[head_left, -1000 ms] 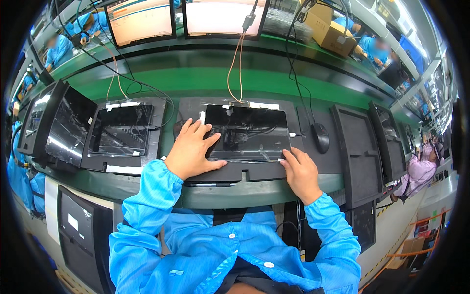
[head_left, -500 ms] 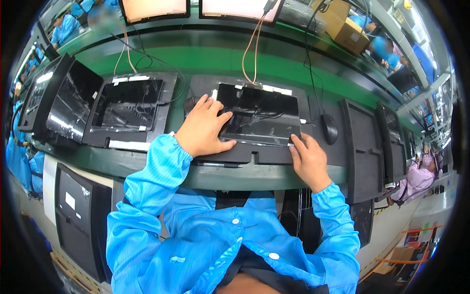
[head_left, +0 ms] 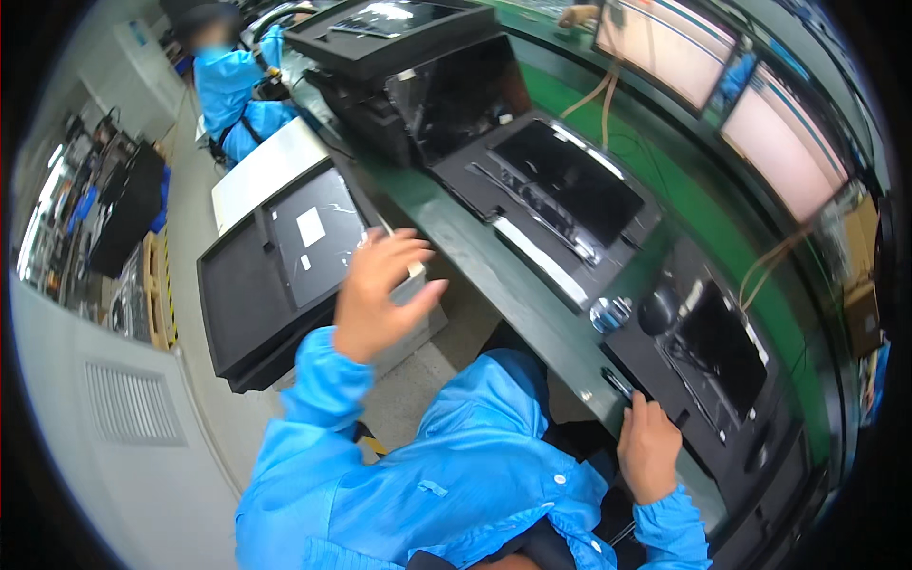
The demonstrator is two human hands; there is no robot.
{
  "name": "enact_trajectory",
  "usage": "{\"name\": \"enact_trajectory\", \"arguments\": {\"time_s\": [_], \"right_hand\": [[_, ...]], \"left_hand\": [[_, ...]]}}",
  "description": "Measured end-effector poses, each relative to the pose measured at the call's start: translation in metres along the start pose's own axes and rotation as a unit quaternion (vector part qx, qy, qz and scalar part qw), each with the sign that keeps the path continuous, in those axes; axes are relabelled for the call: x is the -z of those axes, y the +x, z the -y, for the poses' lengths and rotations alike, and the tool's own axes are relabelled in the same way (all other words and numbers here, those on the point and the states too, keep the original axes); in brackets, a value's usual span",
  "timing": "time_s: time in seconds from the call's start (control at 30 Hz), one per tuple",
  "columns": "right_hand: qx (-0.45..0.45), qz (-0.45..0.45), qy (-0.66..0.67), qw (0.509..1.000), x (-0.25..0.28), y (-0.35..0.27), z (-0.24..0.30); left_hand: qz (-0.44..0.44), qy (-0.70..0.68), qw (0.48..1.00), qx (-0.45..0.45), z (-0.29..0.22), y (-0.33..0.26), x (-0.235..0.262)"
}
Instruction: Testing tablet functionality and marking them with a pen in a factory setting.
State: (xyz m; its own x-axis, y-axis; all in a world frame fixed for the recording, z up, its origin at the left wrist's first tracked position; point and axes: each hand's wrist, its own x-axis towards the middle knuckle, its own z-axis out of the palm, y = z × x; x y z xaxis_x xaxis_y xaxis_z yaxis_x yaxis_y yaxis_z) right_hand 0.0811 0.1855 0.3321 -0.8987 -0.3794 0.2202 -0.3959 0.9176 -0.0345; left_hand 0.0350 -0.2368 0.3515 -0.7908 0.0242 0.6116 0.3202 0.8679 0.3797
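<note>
My left hand (head_left: 378, 293) is raised with its fingers spread, holding nothing visible. It is over the near edge of a black tray (head_left: 233, 304), in which lies a dark flat panel (head_left: 309, 237) with white labels. At the table's front edge, my right hand (head_left: 651, 446) has bent fingers drawn together. Its fingertips meet one end of a dark pen (head_left: 617, 382); whether they grip it is hidden. Beyond that hand, a dark screen panel (head_left: 717, 347) rests on a black mat, with a black mouse (head_left: 657, 312) beside it.
Another screen panel (head_left: 570, 180) lies on a second mat farther left along the green table (head_left: 427, 223). A small clear bottle (head_left: 610, 313) stands between the mats. Stacked black trays (head_left: 380, 57) rise at the far end; monitors (head_left: 784, 138) line the back. A co-worker (head_left: 228, 85) is at far left.
My view has swung left, bringing the tray beside the table near. My left hand has left the screen panel and gone to that tray. My right hand has moved from the panel's corner to the pen.
</note>
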Motion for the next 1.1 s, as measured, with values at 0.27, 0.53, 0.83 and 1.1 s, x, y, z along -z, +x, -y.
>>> {"name": "enact_trajectory", "arguments": {"time_s": [0.27,0.53,0.83,1.1], "right_hand": [[-0.01,0.242,0.341,0.908,0.043,0.092,0.028],[0.119,0.195,0.646,0.728,-0.019,0.206,0.234],[0.139,0.223,0.616,0.743,-0.097,0.266,0.373],[0.152,0.209,0.584,0.77,-0.101,0.262,0.381]], "left_hand": [[0.107,0.197,0.947,0.231,0.111,-0.109,0.102],[0.002,0.23,0.934,0.273,0.089,-0.138,0.062],[-0.044,0.234,0.942,0.237,0.092,-0.14,0.061],[-0.045,0.233,0.939,0.247,0.092,-0.144,0.067]]}}
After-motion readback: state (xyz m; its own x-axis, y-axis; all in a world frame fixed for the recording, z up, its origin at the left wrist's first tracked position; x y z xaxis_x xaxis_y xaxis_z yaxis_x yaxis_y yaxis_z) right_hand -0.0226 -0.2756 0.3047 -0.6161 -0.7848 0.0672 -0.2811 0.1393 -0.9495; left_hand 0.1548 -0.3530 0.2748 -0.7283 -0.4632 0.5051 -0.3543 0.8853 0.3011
